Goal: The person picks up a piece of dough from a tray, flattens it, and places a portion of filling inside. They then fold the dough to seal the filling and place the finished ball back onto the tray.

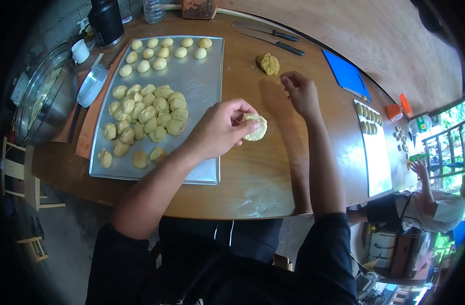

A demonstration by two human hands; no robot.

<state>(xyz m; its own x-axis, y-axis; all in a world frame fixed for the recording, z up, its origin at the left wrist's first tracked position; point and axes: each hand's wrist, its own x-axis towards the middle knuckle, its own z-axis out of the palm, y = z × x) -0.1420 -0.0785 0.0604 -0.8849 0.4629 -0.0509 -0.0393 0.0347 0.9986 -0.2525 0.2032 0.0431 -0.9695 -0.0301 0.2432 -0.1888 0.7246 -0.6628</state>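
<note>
Far out past the left hand sits a steel bowl point(44, 96) with a shiny curved wall, and beside it a small round lid point(91, 85) and a white cup point(80, 51). A black flask point(106, 21) stands behind them.

Just to the left of the left hand lies a flat metal tray point(202, 91), dull silver and rectangular. On it are pale dough balls point(146, 119), smooth and lumpy, heaped in the middle, with neater round ones in rows at the far end.

The left hand point(220, 129) is closed in a pinch around a dough disc point(255, 127), thumb and fingertips gripping its edge. The disc is pale yellow, flattened, roughly round, soft-looking (its edge slightly uneven), held just above the brown wooden table point(253, 178).

The right hand point(301, 91) hangs just beyond the disc, fingers loosely curled and holding nothing that shows. Just past it a crumbly, yellow-brown lump of filling point(268, 63) rests on the wood.

Further beyond lie two knives point(273, 38) with dark handles. Off to the right of the right hand are a blue board point(347, 73) and a second long tray point(377, 152), where another person's hand point(420, 168) reaches.
</note>
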